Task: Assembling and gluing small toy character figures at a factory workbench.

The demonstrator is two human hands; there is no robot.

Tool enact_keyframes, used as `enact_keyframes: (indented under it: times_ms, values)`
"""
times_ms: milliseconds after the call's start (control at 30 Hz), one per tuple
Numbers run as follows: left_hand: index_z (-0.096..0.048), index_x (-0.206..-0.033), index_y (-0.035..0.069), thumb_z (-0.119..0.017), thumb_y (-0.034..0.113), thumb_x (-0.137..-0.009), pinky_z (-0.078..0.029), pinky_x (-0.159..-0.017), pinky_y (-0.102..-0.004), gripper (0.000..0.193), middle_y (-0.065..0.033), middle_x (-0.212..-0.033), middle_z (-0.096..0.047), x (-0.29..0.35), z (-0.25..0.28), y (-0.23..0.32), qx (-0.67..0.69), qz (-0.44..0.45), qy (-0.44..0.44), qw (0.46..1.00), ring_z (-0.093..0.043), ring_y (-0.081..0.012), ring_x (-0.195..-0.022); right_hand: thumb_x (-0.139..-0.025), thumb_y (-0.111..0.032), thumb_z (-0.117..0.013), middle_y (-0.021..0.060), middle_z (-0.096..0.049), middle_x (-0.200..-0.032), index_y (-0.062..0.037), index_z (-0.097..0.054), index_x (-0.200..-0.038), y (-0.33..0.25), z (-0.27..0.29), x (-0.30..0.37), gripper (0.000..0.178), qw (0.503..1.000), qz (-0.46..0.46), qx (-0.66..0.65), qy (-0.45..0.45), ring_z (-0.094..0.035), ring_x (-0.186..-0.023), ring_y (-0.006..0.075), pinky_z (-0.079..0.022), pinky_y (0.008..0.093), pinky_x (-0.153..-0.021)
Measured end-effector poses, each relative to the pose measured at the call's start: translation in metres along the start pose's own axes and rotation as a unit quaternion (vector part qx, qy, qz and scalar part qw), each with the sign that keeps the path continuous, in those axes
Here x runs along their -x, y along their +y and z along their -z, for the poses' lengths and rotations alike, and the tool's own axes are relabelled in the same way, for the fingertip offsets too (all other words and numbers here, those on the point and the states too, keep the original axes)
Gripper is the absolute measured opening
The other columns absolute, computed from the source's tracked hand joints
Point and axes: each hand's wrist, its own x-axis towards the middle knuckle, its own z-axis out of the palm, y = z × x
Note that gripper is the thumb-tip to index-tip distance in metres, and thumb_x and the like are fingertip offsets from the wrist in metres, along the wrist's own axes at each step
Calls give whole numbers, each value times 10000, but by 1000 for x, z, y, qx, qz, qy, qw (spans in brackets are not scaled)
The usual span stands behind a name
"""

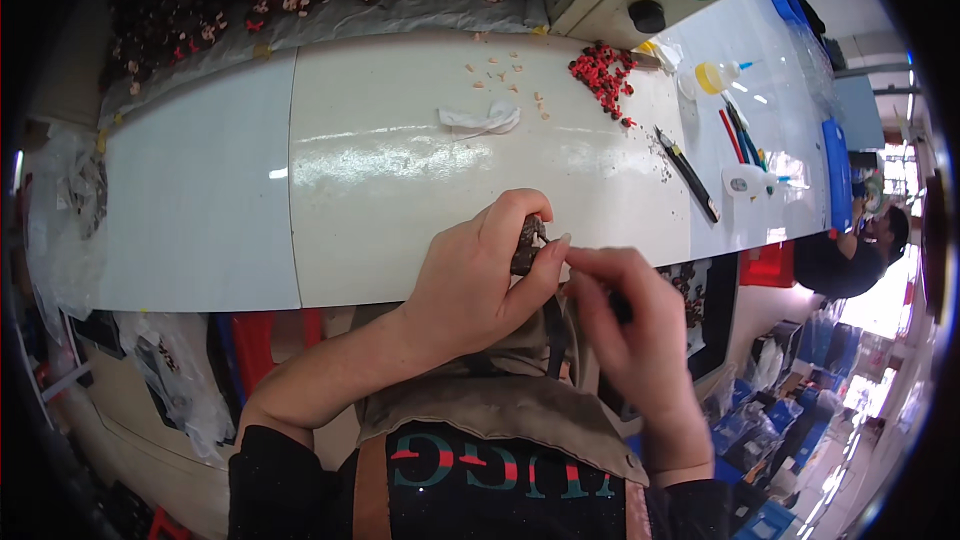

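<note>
Fingers of the left hand (470, 275) are clamped on a small dark brown lump (524, 252), held up over the front edge of the white table (390, 215). Right by it, the tips of the right hand (630, 325) come close to the lump. They look nearly together, but it is blurry there, so I cannot tell if they pinch anything.

Now from left to right. Clear plastic bags (65, 220) hang past the table's left end. At its back left, lots of dark bits with red and pink spots (290, 0) sit on a gray sheet (300, 32). On the table's back middle lies a crumpled white scrap (482, 119), with little pale chips (494, 74) behind it. Next comes a pile of red and black bits (603, 80). On the table's right side are a black knife (690, 175), a yellow bottle (711, 78) and a white bottle (745, 181). Another person (845, 262) is past the table's right end.
</note>
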Motion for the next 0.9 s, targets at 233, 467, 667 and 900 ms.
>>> enact_keyframes:
  times_ms: [233, 467, 667, 900]
  values:
    - [-489, -1053, 20, -539, 101, -853, -394, -501, -273, 221, -50, -615, -497, 3, -3, 5, -13, -24, -57, 998, -502, -156, -514, -856, -17, -583, 16, -607, -791, 15, -598, -951, -3, 58, -37, 101, 976, -56, -54, -204, -546, -657, 43, -464, 210, -604]
    - [-486, -1097, 9, -559, 99, -832, -397, -538, -257, 289, -59, -652, -504, 3, -6, 8, -38, -67, -83, 994, -496, -132, -555, -847, -86, -625, 10, -610, -773, 4, -609, -920, -7, 84, -61, 117, 941, -115, -27, -318, -536, -672, 42, -442, 204, -609]
    - [-425, -1203, 35, -563, 153, -881, -429, -598, -259, 371, -60, -782, -522, -4, -7, 16, 15, 15, -50, 999, -529, -148, -638, -838, -13, -557, 54, -580, -794, -20, -579, -997, 14, 71, -35, 161, 979, 90, -55, -175, -548, -682, 96, -452, 247, -631]
    - [-370, -1276, 33, -453, 171, -961, -410, -625, -213, 354, -21, -852, -463, -12, -13, 33, 146, 98, 12, 984, -458, -82, -687, -707, 62, -600, 103, -576, -873, -57, -607, -1001, 23, 39, 1, 317, 969, 229, 74, 58, -608, -668, 253, -508, 338, -546]
